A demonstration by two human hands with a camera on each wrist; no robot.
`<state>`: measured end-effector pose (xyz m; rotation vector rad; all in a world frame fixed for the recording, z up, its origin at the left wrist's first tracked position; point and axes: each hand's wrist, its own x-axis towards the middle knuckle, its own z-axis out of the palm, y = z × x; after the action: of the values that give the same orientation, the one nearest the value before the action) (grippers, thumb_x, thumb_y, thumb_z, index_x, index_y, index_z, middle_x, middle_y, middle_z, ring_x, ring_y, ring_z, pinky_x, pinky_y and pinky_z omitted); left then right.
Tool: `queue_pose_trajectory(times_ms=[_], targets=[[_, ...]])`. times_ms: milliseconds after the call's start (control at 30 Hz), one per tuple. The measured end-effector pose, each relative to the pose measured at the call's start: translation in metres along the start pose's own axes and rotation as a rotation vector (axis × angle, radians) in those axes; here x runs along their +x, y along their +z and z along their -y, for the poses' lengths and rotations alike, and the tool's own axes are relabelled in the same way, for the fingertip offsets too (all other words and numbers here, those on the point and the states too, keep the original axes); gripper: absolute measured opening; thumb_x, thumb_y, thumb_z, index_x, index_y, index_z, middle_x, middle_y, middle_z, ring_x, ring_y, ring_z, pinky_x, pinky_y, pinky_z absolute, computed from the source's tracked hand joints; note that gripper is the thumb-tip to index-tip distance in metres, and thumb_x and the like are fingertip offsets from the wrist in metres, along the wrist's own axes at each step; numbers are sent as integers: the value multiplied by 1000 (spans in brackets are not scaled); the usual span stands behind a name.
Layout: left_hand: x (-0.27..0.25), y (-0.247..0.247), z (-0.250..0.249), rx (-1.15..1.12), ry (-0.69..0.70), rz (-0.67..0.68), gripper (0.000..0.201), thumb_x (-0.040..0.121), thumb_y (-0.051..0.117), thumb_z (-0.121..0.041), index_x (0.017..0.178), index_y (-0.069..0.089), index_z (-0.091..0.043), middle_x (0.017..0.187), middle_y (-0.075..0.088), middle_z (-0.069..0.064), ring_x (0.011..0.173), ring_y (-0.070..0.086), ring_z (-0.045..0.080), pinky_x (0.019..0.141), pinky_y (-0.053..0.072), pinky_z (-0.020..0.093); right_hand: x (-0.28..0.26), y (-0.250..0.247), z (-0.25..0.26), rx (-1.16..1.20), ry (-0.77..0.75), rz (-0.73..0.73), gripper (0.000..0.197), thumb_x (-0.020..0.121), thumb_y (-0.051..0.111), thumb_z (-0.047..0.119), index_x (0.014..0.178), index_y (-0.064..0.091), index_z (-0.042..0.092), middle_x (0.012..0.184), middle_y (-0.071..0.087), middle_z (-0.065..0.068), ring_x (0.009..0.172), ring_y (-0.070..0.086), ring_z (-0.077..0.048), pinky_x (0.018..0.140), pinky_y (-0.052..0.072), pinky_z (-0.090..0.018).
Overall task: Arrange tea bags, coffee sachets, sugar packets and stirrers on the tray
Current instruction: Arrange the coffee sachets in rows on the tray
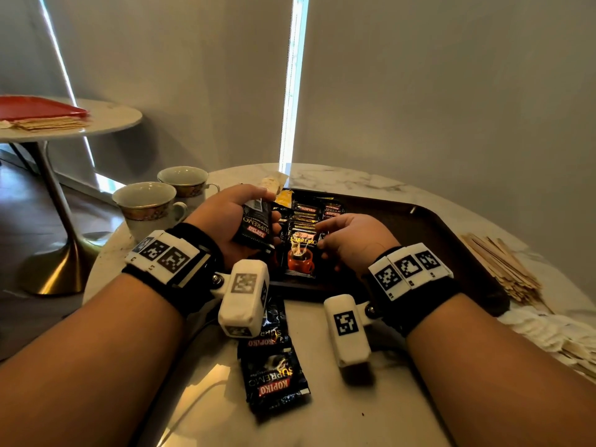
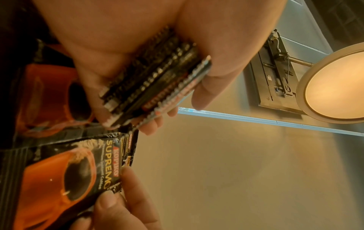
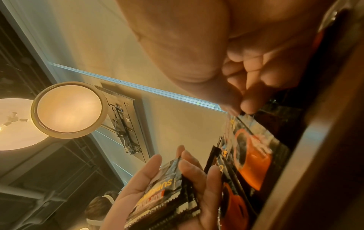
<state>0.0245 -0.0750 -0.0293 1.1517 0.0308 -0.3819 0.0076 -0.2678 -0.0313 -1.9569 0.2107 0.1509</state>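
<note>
My left hand (image 1: 267,209) grips a stack of black Kopiko coffee sachets (image 1: 254,225), held upright just over the left end of the dark brown tray (image 1: 451,233). The left wrist view shows the stack (image 2: 155,84) edge-on between thumb and fingers. My right hand (image 1: 319,235) pinches the top edge of one coffee sachet (image 1: 300,256) that lies on a row of sachets in the tray. In the right wrist view the fingertips (image 3: 248,104) meet at that sachet's (image 3: 254,147) corner. Two more sachets (image 1: 274,375) lie on the table near me.
Wooden stirrers (image 1: 503,269) and white sugar packets (image 1: 548,330) lie in heaps right of the tray. Two teacups (image 1: 151,204) stand at the table's left edge. Yellow and beige packets (image 1: 282,191) sit at the tray's far left corner. A second round table (image 1: 96,121) is further left.
</note>
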Motion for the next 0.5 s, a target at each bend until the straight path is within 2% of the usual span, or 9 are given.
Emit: queue_pose_trajectory(times_ms=[100, 367, 500], targets=[[-1, 2, 1, 10, 2, -4, 18, 96, 53, -22, 106, 59, -8, 78, 59, 10, 66, 58, 22, 75, 51, 38, -3, 1, 2, 69, 22, 15, 38, 91, 58, -11, 126, 59, 1, 78, 62, -9, 52, 60, -13, 38, 51, -22], [-1, 4, 2, 19, 13, -13, 18, 98, 51, -22, 105, 60, -8, 78, 59, 10, 67, 57, 22, 75, 51, 38, -6, 4, 3, 142, 5, -27, 37, 90, 57, -13, 126, 56, -3, 79, 62, -13, 57, 62, -18, 48, 57, -28], [0, 4, 3, 21, 13, -7, 17, 97, 51, -22, 105, 58, -8, 78, 58, 11, 67, 57, 23, 75, 50, 39, -8, 5, 4, 158, -17, -49, 37, 90, 57, -13, 126, 57, -3, 80, 61, -12, 58, 61, -18, 47, 56, -27]])
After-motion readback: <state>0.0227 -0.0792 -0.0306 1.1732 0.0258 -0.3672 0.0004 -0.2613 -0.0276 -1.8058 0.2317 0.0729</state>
